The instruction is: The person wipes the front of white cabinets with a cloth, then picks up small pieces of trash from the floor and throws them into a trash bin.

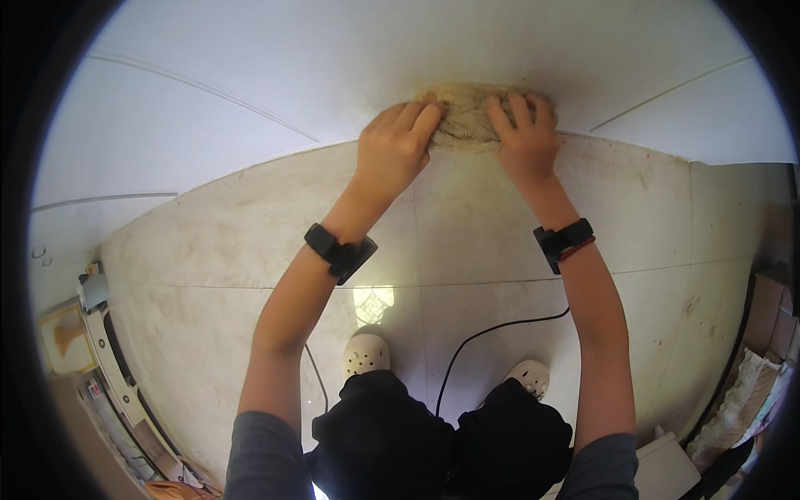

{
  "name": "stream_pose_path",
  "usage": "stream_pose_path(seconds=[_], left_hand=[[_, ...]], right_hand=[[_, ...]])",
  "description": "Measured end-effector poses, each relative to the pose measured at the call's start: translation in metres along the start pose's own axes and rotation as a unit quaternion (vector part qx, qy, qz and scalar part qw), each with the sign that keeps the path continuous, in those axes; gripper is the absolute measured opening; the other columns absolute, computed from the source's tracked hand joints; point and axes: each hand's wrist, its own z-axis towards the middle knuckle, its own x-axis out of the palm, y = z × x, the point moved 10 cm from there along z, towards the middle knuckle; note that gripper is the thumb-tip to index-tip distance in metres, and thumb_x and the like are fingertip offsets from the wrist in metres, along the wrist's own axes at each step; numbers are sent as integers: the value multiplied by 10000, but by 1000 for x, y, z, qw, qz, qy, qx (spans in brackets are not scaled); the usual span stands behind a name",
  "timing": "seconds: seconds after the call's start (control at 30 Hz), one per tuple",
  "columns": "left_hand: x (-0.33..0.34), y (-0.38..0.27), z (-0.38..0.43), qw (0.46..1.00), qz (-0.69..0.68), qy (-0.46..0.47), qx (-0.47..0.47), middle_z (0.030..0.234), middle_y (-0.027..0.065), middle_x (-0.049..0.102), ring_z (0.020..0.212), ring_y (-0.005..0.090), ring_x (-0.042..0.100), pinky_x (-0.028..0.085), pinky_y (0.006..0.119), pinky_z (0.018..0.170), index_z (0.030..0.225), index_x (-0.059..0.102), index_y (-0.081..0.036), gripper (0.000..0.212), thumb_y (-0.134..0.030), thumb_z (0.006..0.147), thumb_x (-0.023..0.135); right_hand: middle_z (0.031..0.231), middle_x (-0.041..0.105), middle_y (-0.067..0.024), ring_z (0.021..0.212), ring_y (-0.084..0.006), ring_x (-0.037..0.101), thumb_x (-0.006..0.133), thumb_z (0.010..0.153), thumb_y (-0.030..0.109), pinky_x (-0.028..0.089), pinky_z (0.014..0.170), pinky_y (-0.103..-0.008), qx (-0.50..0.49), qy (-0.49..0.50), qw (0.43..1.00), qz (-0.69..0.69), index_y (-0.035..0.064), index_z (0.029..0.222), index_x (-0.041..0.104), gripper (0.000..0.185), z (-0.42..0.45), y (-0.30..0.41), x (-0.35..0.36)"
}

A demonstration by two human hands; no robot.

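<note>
A tan cloth (465, 122), bunched and fuzzy, lies against the foot of a white wall or panel (400, 50), where it meets the tiled floor (312, 206). My left hand (397, 134) grips the cloth's left end, its fingers curled and partly hidden behind the knuckles. On the right end, my right hand (525, 128) presses with bent, slightly spread fingers that dig into the fabric. Both arms reach forward from my body, and each wrist wears a black strapped device.
Cream clogs (367, 354) are on my feet, with a black cable (481, 331) running over the floor between them. Furniture with drawers (119, 375) lines the left side. At the right stand cardboard boxes (765, 312) and a lace-edged fabric item (725, 406).
</note>
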Motion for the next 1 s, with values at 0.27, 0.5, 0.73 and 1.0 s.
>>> stream_pose_path(seconds=[0.27, 0.5, 0.73, 1.0], left_hand=[[97, 9, -62, 970, -21, 214, -116, 792, 69, 620, 752, 272, 600, 483, 387, 615, 920, 572, -101, 273, 28, 680, 572], [-5, -13, -45, 988, -55, 127, -65, 997, 62, 602, 859, 262, 587, 483, 349, 705, 915, 622, -73, 392, 87, 564, 555], [-82, 22, 8, 996, -32, -55, -54, 927, 66, 674, 809, 233, 646, 497, 274, 656, 939, 631, -52, 440, 141, 556, 533], [-32, 44, -32, 992, 24, -25, -122, 922, 36, 673, 747, 208, 639, 484, 272, 576, 931, 631, -80, 457, 146, 547, 529]], right_hand=[[985, 554, -1, 919, -219, 566, 716, 543, 3, 529, 677, -314, 128, 211, 965, 87, 182, 1037, 626, 533, -89, -11, 56], [965, 577, 0, 854, -214, 562, 682, 504, 1, 481, 705, -325, 53, 86, 980, 170, 159, 1013, 660, 533, -20, 16, -35], [950, 616, -25, 863, -227, 554, 670, 590, 58, 419, 750, -347, 23, -124, 975, 181, 122, 934, 682, 350, 68, 37, -82], [935, 627, -69, 811, -211, 575, 659, 680, 153, 426, 702, -337, -69, -108, 986, 104, 79, 881, 657, 215, 44, 63, -31]])
